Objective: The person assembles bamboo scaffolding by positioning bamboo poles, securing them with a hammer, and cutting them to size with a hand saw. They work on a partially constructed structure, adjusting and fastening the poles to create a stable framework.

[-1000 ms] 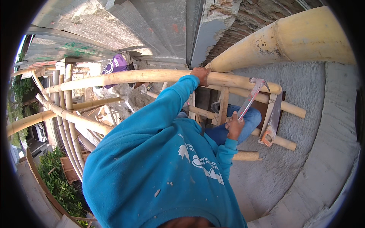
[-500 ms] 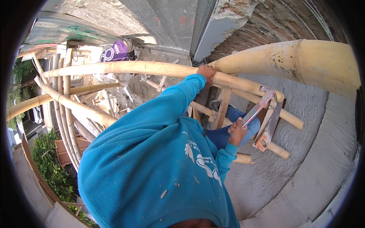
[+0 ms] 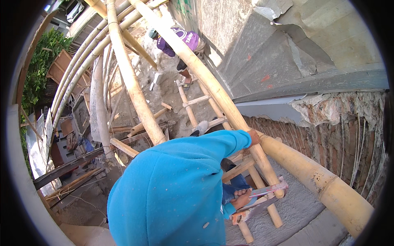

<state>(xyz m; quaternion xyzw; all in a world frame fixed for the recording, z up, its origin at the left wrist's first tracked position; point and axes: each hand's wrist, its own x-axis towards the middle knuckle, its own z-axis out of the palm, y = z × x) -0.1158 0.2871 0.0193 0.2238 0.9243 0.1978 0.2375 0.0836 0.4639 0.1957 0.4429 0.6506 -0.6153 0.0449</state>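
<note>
My left hand (image 3: 253,138) is wrapped round a pale bamboo pole (image 3: 213,88), close beside a thicker yellow bamboo pole (image 3: 316,178). My right hand (image 3: 242,199), lower down, grips a hammer (image 3: 262,190) with a red and silver shaft. The hammer's head is at the near end of the pale pole; whether it touches cannot be told. Just below my right hand lies a handsaw (image 3: 240,217) with an orange handle, across a bamboo ladder (image 3: 273,215). My turquoise sleeve and shoulder cover much of the middle.
The ladder runs down to rough ground, where a person in a purple shirt (image 3: 186,39) bends near a metal sheet wall (image 3: 250,45). More bamboo poles (image 3: 131,78) cross at the left. Broken brickwork (image 3: 328,139) is at the right, and grey concrete (image 3: 301,201) lies beneath the ladder.
The view has swung round, so the poles now slant down to the right and more of the ground and the bending person show. Both hands keep their holds on pole and hammer.
</note>
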